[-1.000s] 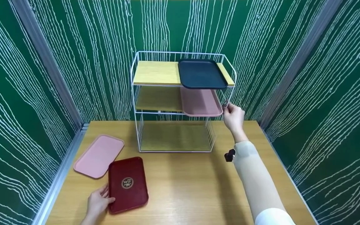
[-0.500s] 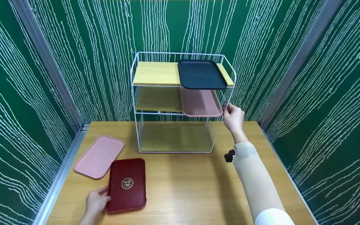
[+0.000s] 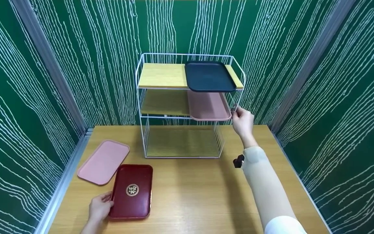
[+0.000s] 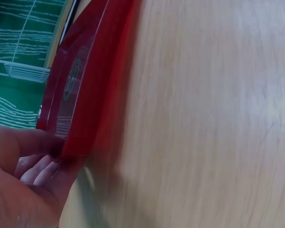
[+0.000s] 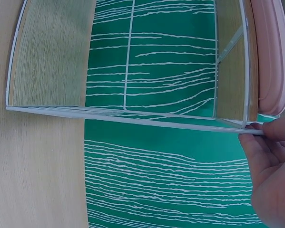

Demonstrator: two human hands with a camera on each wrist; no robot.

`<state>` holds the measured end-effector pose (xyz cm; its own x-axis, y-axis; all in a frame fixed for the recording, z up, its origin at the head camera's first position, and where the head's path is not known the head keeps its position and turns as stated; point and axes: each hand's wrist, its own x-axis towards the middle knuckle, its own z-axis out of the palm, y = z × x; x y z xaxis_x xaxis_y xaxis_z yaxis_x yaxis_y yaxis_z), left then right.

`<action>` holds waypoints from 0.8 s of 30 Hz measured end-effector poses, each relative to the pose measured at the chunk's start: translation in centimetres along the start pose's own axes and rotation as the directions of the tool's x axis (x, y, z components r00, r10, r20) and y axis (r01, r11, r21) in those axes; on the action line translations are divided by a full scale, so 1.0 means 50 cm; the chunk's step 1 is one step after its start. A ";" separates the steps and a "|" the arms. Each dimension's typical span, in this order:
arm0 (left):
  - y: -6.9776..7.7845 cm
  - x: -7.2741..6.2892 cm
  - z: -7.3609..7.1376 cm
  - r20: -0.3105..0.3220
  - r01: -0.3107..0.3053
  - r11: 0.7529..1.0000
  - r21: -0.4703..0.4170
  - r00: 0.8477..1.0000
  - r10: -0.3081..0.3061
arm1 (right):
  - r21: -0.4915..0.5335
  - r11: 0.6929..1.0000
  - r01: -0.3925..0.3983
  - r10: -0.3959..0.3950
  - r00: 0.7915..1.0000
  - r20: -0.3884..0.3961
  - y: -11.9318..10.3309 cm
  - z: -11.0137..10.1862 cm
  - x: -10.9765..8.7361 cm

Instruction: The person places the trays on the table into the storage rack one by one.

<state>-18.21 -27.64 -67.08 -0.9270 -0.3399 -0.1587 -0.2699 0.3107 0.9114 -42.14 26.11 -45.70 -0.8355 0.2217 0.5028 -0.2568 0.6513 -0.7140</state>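
Observation:
In the head view, my left hand (image 3: 100,207) pinches the left edge of a dark red rectangular tray (image 3: 131,206) with a round gold emblem. The left wrist view shows the thumb over the rim of the red tray (image 4: 92,109) and the other fingers beneath it, with the tray close over the table. My right hand (image 3: 243,122) grips the front right post of a white wire rack (image 3: 164,74) with three wooden shelves. Seen from the right wrist, thumb and fingers close round the thin white bar (image 5: 180,126).
A navy tray (image 3: 210,76) lies on the top shelf, and a pink tray (image 3: 209,107) on the middle one, both at the right and jutting past the front. Another pink tray (image 3: 104,162) lies on the table (image 3: 187,195) at left. Green patterned walls (image 3: 161,26) enclose the table.
The red tray has turned slightly clockwise, its far end swinging to the right. My left hand has shifted a little left with it. My right hand has stayed on the rack post.

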 end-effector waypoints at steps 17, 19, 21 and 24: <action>0.020 0.008 0.029 0.086 -0.019 0.990 -0.139 0.996 0.032 | 0.022 0.999 -0.023 0.022 1.000 0.011 0.003 -0.002 0.004; 0.028 0.008 0.040 0.099 -0.015 0.990 -0.140 0.995 0.029 | 0.028 0.999 -0.024 0.024 1.000 0.014 0.001 -0.001 0.003; 0.037 0.010 0.054 0.108 -0.011 0.990 -0.140 0.994 0.026 | 0.031 0.999 -0.024 0.024 1.000 0.015 0.000 0.000 0.002; 0.051 0.014 0.080 0.120 -0.009 0.989 -0.146 0.992 0.027 | 0.032 0.999 -0.023 0.022 1.000 0.018 0.002 0.001 0.001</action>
<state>-20.56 -23.53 -66.41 -0.9584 -0.2222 -0.1790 -0.2209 0.1811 0.9583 -42.24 26.13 -45.77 -0.8494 0.2232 0.4783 -0.2531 0.6229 -0.7402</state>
